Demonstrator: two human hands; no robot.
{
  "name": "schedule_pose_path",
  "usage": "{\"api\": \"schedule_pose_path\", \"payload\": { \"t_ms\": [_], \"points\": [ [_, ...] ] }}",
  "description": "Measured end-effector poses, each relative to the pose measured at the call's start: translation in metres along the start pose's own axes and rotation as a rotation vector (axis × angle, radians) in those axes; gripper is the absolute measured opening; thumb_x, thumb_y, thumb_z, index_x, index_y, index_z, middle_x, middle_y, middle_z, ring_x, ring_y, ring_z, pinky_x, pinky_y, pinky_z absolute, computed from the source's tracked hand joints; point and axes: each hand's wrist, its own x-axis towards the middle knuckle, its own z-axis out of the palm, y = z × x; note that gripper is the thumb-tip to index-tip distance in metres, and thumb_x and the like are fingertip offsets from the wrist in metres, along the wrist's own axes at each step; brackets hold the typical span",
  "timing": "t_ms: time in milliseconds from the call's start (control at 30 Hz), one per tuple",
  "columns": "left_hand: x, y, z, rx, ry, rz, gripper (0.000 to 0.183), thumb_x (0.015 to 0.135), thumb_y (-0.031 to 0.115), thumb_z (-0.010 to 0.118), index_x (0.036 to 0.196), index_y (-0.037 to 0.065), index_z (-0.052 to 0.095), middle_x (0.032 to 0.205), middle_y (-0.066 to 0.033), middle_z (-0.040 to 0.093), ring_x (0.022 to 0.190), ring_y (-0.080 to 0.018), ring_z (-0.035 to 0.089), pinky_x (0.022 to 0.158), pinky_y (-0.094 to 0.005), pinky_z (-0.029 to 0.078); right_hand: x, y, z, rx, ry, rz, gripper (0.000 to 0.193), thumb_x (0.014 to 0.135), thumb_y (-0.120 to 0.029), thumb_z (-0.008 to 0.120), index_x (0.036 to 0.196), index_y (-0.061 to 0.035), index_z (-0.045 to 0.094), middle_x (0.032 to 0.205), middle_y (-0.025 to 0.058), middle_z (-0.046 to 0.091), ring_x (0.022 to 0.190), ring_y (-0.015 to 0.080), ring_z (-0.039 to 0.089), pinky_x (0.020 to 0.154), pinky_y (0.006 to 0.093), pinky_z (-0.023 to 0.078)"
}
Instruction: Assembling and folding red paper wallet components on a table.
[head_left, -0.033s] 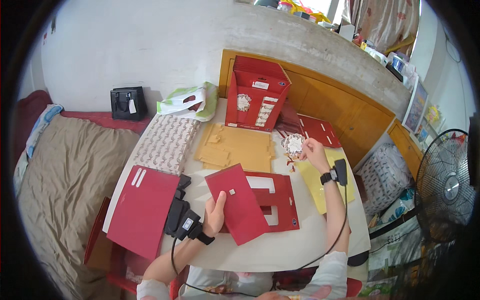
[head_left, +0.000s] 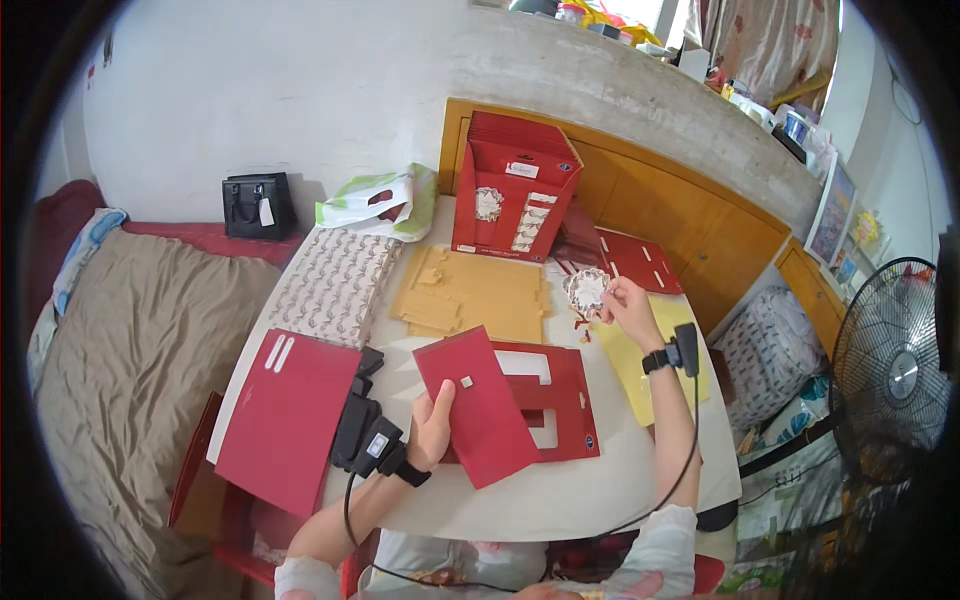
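Note:
My left hand (head_left: 431, 430) grips the lower left edge of a plain red card (head_left: 480, 425), thumb on top. A small whitish square sits on the card near the thumb. Partly under it lies a red card with white cut-out-like areas (head_left: 570, 405). Farther right, my right hand (head_left: 630, 305) is closed in a pinch at the edge of a round, scalloped white paper piece with a dark pattern (head_left: 588, 290). Small orange-brown bits (head_left: 583, 325) lie just below that piece. Both wrists carry black strapped devices with cables.
A red display box of cards (head_left: 515, 190) stands at the back. Tan card sheets (head_left: 480, 300), a patterned stack (head_left: 330, 285), a large red sheet (head_left: 285, 420) and a yellow sheet (head_left: 640, 370) lie around the table (head_left: 480, 510). A black fan (head_left: 895, 370) stands at right.

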Motion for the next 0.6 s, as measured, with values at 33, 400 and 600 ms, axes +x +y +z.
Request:
{"api": "schedule_pose_path", "payload": {
  "t_ms": [33,400,600],
  "points": [
    [0.001,0.000,0.001,-0.001,-0.002,-0.001,0.036,0.093,0.026,0.038,0.104,-0.005,0.051,0.094,-0.0083,0.058,0.085,-0.0119,0.053,0.074,-0.0261,0.043,-0.013,-0.016,0.004,-0.001,0.001,0.002,0.008,0.083,-0.006,0.053,0.081,-0.0030,0.045,0.065,0.0035,0.055,0.052,0.0084,0.054,0.045,0.0199,0.040],
    [0.005,-0.007,-0.008,-0.102,-0.204,0.038,0.035,0.092,0.024,0.040,0.108,-0.006,0.048,0.102,-0.0098,0.056,0.089,-0.0115,0.052,0.077,-0.0262,0.043,-0.121,-0.115,0.120,0.294,-0.191,-0.070,0.026,0.082,-0.001,0.055,0.106,0.0001,0.045,0.073,0.0015,0.055,0.063,0.0039,0.051,0.054,0.0173,0.041],
    [0.000,-0.006,-0.008,-0.059,-0.297,0.117,0.035,0.093,0.025,0.037,0.106,-0.005,0.049,0.098,-0.0084,0.058,0.088,-0.0112,0.054,0.077,-0.0258,0.044,-0.132,-0.115,0.143,0.173,-0.079,-0.082,0.020,0.080,-0.001,0.056,0.098,0.0006,0.046,0.067,0.0006,0.054,0.060,0.0036,0.052,0.053,0.0166,0.041]
  ]
}}
